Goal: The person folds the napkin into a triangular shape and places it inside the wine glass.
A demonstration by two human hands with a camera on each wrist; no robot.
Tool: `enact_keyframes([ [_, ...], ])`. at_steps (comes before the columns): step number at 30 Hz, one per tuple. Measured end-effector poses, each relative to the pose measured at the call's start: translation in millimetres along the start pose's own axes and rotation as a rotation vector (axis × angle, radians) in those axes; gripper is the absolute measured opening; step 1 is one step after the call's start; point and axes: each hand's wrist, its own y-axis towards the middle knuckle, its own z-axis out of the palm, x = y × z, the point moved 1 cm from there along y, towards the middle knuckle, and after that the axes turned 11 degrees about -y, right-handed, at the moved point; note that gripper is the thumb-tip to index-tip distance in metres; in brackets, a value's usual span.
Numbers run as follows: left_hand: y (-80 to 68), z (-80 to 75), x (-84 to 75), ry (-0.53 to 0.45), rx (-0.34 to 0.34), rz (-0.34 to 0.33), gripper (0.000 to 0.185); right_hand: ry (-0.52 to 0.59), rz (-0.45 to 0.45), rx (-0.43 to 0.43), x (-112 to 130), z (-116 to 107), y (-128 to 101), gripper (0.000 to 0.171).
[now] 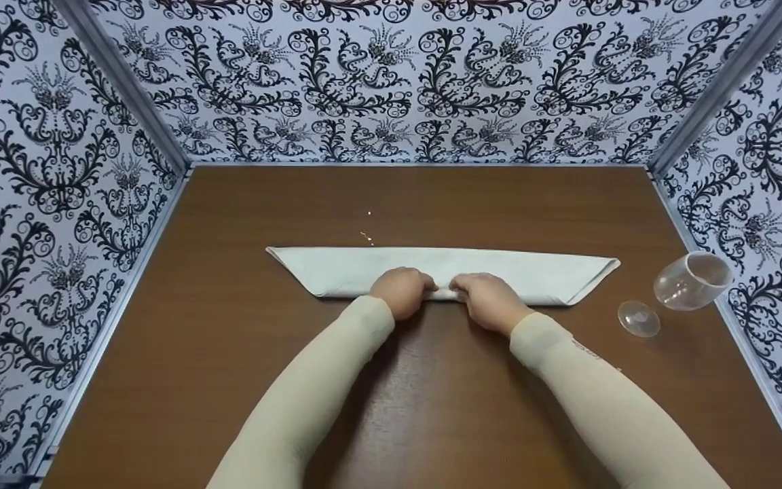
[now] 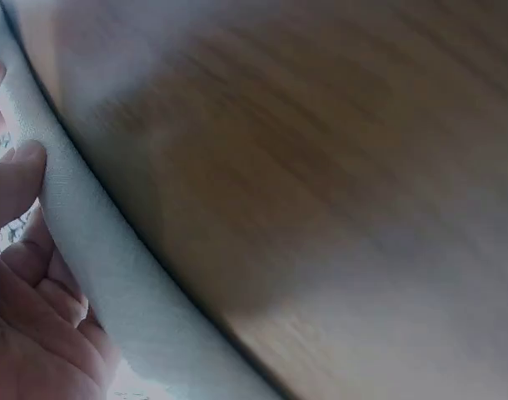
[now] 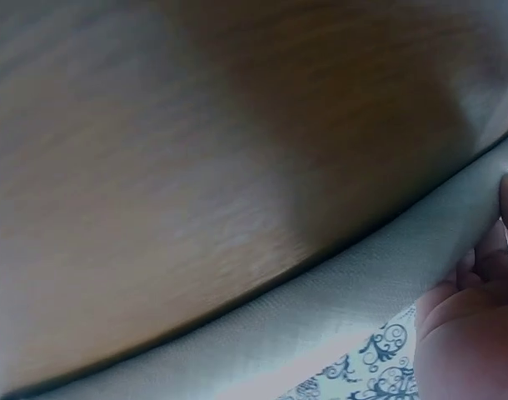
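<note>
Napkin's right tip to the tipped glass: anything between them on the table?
Nothing. In the head view only bare brown table separates the folded napkin from the glass; the glass's round foot sits lower, nearer the camera.

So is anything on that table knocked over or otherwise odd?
Yes: the clear stemmed glass near the right wall lies on its side on the table, foot toward the person. A few pale crumbs sit just beyond the folded napkin.
</note>
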Motion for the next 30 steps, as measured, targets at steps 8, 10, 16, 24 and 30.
enact_keyframes([
  [8, 2.6, -0.6, 2.9, -0.118, 0.015, -0.068, 0.03, 0.028, 0.038, -0.035, -1.1, 0.5, 1.1, 0.015],
  [10, 2.7, 0.5, 3.3, -0.09, -0.002, -0.055, 0.03, 0.01, 0.031, -0.057, -0.9, 0.4, 0.8, 0.013],
  [16, 1.7, 3.0, 4.2, -0.008, -0.096, 0.077, 0.022, -0.099, -0.051, -0.12, 1.8, -1.5, 0.7, 0.02],
  [24, -3.3, 1.8, 13.7, -0.057, -0.026, 0.169, 0.031, -0.164, -0.17, -0.055, -5.3, -0.9, -10.4, 0.034],
  [30, -4.2, 1.5, 16.5, -0.083, 0.008, 0.18, 0.037, -0.133, -0.193, -0.073, -9.1, -1.9, -11.9, 0.036],
])
